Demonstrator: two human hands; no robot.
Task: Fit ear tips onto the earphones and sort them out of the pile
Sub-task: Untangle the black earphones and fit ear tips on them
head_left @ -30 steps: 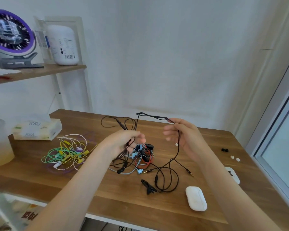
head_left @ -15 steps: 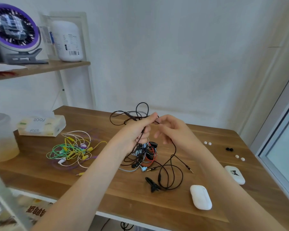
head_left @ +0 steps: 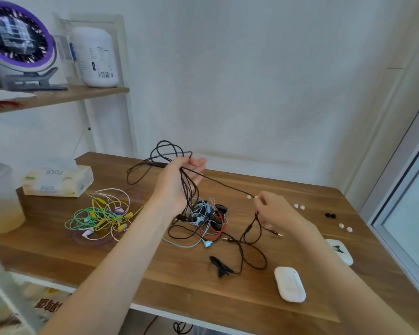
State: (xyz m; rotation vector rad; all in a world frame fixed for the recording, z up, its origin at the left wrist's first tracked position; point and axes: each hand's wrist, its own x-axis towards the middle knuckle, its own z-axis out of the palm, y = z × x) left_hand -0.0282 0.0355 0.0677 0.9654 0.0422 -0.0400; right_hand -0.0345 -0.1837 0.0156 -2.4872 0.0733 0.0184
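Table (head_left: 136, 281) of brown wood spans the lower frame. At its centre lies the pile (head_left: 209, 222) of tangled earphones, with a coloured bunch (head_left: 102, 213) well apart at centre left. Out of the pile rises the black earphone (head_left: 218, 183), its cord looped over the left hand (head_left: 177, 184). That hand is held up above the pile and seems to grip the gathered loops between thumb and palm. One strand runs taut, down and to the right, to the right hand (head_left: 275, 211), whose fingers pinch the bud end. Two white tips (head_left: 249, 196) show just beyond them, seemingly already fitted. Loose ear tips (head_left: 299, 206) lie on the wood further right. The step in hand looks to be the sorting: drawing this fitted pair free of the tangle. The next move likely calls for lifting the trailing cord clear of the other wires without dragging them, then laying it aside. Half a second earlier the hands met over the pile; now they are well apart, the right one lower and out to the right.
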